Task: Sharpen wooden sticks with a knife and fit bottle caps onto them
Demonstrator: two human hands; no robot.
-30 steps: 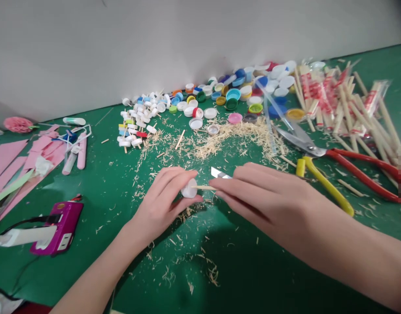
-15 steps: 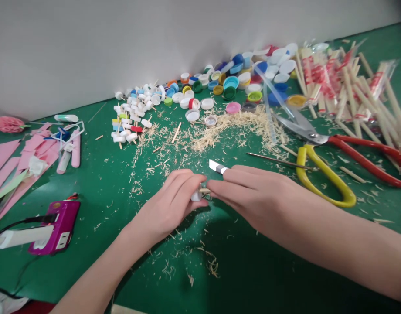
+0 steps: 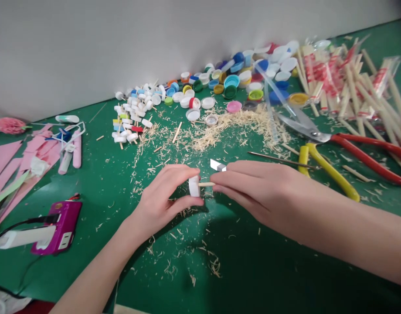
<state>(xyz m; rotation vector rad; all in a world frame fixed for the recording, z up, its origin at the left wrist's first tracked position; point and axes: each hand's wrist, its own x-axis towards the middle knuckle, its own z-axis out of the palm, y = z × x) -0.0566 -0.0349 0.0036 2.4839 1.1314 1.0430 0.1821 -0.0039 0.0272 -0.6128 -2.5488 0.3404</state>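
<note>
My left hand pinches a white bottle cap by its rim, thumb below and fingers above. A short thin wooden stick runs from the cap's right face to the fingertips of my right hand. Those fingers are closed on the stick's end. A craft knife is also tucked in my right hand, its blade jutting out past the index finger and pointing left; its handle is hidden by the hand. Pale wood shavings lie on the green table below both hands.
Capped sticks are grouped at back left, loose bottle caps along the wall. Wrapped chopsticks, red-handled scissors, a yellow handle and a thin metal rod lie right. Left are pink strips and a purple power strip.
My left fingers have spread wider around the cap, so more of it shows. The cap has turned and shifted slightly up and left. More of the stick is exposed.
</note>
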